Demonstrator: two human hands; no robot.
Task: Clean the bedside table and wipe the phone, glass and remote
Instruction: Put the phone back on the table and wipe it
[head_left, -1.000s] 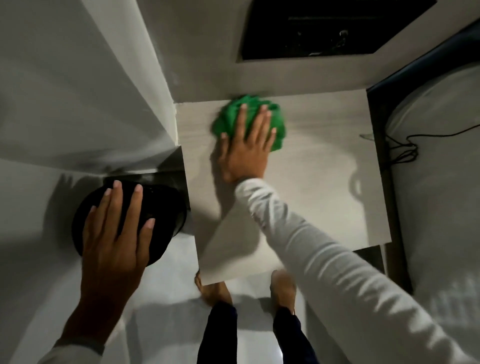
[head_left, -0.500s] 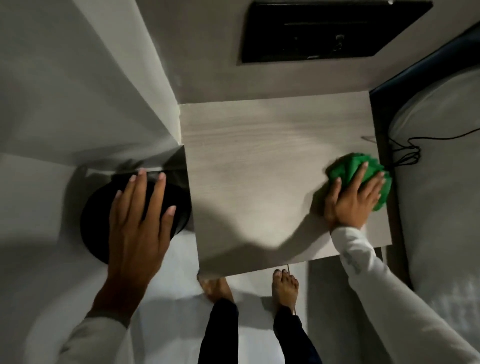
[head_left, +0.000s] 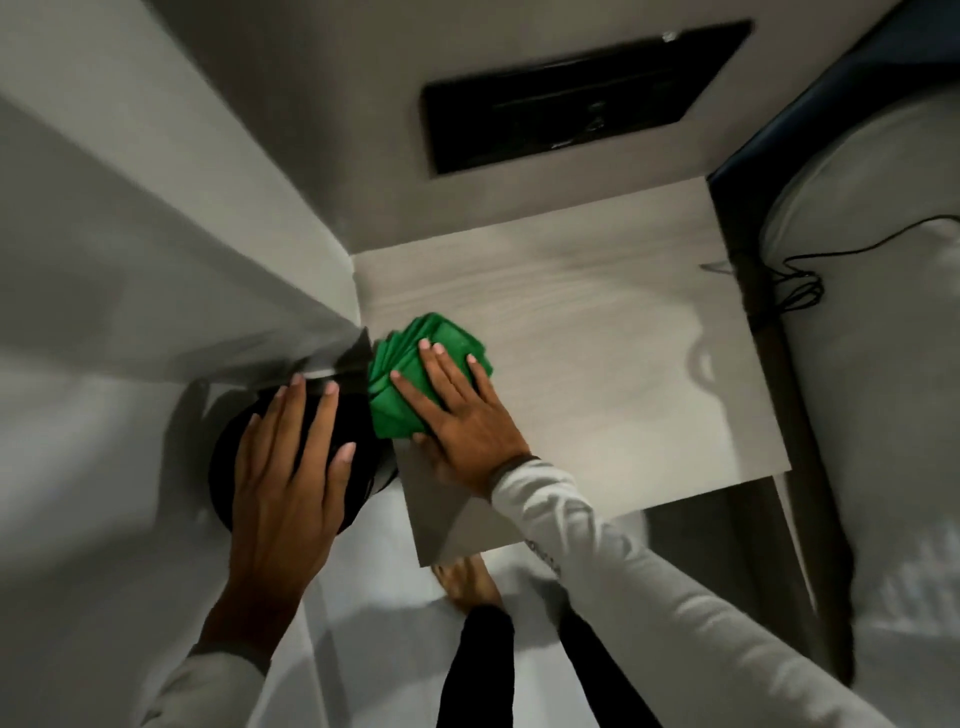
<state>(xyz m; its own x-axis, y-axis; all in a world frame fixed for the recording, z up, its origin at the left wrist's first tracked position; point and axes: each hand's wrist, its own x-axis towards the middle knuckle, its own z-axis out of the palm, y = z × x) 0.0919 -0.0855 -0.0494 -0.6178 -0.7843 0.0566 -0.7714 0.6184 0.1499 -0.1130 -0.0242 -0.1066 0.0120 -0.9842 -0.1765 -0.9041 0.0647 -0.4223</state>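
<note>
Head cam: right hand flat on green cloth, table left edge.

One table, one green cloth at nine o'clock, two hands, one black bin, one cable at two o'clock.

black round bin, white bed, black cable, dark wall panel
</note>
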